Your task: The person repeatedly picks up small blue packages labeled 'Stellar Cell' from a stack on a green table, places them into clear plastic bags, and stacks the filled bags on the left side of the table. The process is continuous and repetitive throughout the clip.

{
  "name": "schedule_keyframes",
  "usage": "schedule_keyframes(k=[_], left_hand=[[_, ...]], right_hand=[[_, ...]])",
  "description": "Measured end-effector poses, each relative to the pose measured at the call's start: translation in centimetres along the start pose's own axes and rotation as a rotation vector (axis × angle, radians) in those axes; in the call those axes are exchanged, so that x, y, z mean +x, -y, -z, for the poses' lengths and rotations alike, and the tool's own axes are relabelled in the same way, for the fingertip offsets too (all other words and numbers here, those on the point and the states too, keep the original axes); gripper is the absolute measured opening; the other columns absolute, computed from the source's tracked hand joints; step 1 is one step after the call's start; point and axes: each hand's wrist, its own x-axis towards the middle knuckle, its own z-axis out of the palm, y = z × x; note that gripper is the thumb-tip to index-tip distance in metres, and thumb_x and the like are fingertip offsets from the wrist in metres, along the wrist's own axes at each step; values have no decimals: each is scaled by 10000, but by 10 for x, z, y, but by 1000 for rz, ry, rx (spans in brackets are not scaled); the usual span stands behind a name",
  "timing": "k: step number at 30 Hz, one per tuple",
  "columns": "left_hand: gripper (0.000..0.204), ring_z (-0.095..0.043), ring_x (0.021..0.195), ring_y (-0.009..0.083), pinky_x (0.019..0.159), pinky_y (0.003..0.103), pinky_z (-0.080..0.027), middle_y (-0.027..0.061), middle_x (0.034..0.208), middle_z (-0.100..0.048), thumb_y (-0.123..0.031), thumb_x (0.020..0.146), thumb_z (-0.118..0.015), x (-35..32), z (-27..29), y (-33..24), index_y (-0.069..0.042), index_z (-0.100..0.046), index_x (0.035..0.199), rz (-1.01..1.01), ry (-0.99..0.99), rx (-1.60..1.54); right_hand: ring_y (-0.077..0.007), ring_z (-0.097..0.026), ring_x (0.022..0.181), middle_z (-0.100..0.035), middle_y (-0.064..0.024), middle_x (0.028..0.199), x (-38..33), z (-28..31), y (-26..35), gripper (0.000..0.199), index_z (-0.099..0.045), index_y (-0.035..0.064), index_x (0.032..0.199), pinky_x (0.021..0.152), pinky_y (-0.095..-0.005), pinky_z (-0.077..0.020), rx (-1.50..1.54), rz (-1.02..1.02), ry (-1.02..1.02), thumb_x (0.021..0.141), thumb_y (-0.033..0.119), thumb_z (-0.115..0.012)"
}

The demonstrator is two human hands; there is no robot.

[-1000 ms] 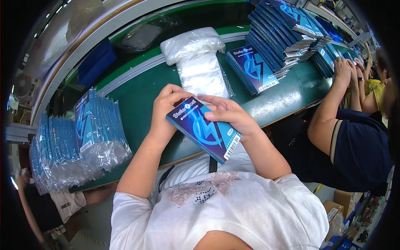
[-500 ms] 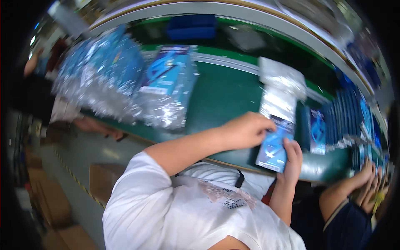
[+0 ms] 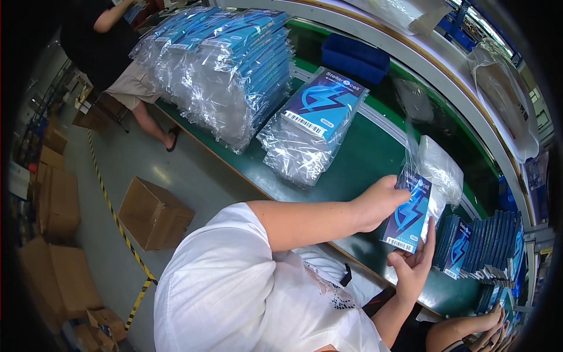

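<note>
I have the blue boxed pack point(image 3: 411, 220) near half past three, tilted, printed face up over the green desk point(image 3: 352, 176). The left hand point(image 3: 382, 204) grasps its upper left side, thumb pressed on the front and fingers mostly hidden behind. At four o'clock, the right hand point(image 3: 413, 265) is loosely spread at the pack's lower end, thumb and index finger wide apart; I cannot tell whether its fingertips bear any weight.

At three o'clock, just beyond the pack, I see the bundle of clear bags point(image 3: 444, 170). A strip of clear film point(image 3: 411, 144) rises behind the pack's top end; I cannot tell whether it covers any of the pack.

A short bagged stack point(image 3: 324, 105) lies at one o'clock, with the blue bin point(image 3: 354, 57) behind it. Taller bagged stacks point(image 3: 249, 61) fill eleven o'clock. Unbagged packs point(image 3: 484, 240) stand in a row between three and four, beyond the right hand. On the floor, the open carton point(image 3: 153, 214) sits between eight and nine.
</note>
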Motion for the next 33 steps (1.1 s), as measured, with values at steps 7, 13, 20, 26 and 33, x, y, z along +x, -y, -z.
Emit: schedule_keyframes(k=[7, 13, 20, 26, 33], left_hand=[[336, -591, 1032, 185, 901, 334, -498, 123, 1107, -589, -181, 945, -535, -38, -20, 0, 44, -485, 1191, 219, 348, 135], [478, -612, 979, 297, 870, 447, -514, 170, 1111, -579, -406, 935, -504, -35, -3, -21, 6, -498, 1178, 645, 312, -104], [468, -608, 952, 214, 761, 341, -518, 105, 1076, -590, -139, 823, -671, -40, -12, -55, -17, -475, 1230, 328, 39, 206], [664, -524, 1041, 190, 918, 309, -394, 109, 1139, -561, -192, 796, -697, -68, -24, -142, -13, -404, 1364, -703, -372, 1235], [640, -435, 1249, 307, 1045, 371, -324, 191, 1326, -448, -365, 867, -613, -33, 43, -176, -41, -407, 1380, -257, -600, 2047]], right_hand=[[-247, -536, 1109, -492, -188, 1309, 10, -2, 19, 476, -460, -65, 1284, 933, -335, -439, -216, 518, -519, 809, -91, -455], [-164, -525, 771, -561, -88, 790, 1, -15, 44, 193, -559, 0, 845, 688, -247, -429, -222, 623, -170, 764, -93, -411], [-244, -578, 667, -619, -91, 840, 5, -52, 44, 355, -669, 25, 1056, 587, -328, -458, -249, 701, 574, 704, 67, -666], [-249, -623, 748, -640, -134, 867, 6, -13, 32, 384, -627, -12, 1131, 656, -314, -497, -279, 454, 359, 759, 66, -678], [-186, -617, 732, -645, -108, 813, 25, 47, 34, 228, -656, -19, 1028, 650, -282, -478, -578, 485, -110, 810, 45, -639]])
